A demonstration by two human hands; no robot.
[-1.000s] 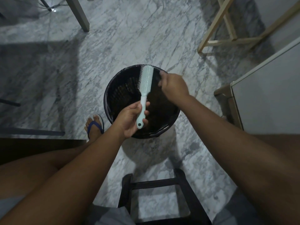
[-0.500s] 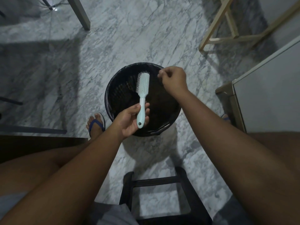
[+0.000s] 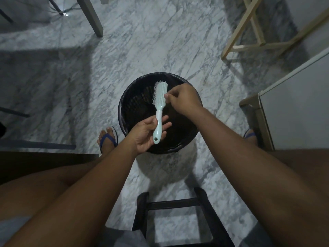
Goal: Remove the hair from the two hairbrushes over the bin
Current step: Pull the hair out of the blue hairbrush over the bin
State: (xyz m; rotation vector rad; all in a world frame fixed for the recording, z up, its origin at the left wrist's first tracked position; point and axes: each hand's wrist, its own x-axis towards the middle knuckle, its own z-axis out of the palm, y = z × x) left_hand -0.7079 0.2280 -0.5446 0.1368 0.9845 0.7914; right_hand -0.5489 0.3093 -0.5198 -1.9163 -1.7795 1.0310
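Marble floor (image 3: 160,41) all round, grey-veined and dim. At centre, a round black bin (image 3: 128,97) standing on it, mouth upward, set directly beneath the work, presumably so that loosened hair falls straight in. Near edge: a dark stool frame (image 3: 178,202) between the knees; far right, a pale wooden frame (image 3: 249,38); right, a light cabinet corner (image 3: 284,107); left of the bin, one foot in a blue sandal (image 3: 107,138). Above the bin's mouth, a pale mint hairbrush (image 3: 160,97), handle toward the near side, head pointing far and tilted slightly right, bristles showing along its left edge. Left hand (image 3: 144,134) under the handle, palm up, thumb laid across it and fingers loosely spread beyond, cradling rather than gripping hard; probably a hold chosen to keep the head steady and exposed for picking. Right hand (image 3: 183,100) just right of the brush head, touching its right edge, thumb and forefinger pressed together in a pinch at the bristle bed, other fingers curled. Whether any strand sits in that pinch: cannot tell, too fine and too dark. No second hairbrush in view. Likely step in hand: plucking hair from the first brush.
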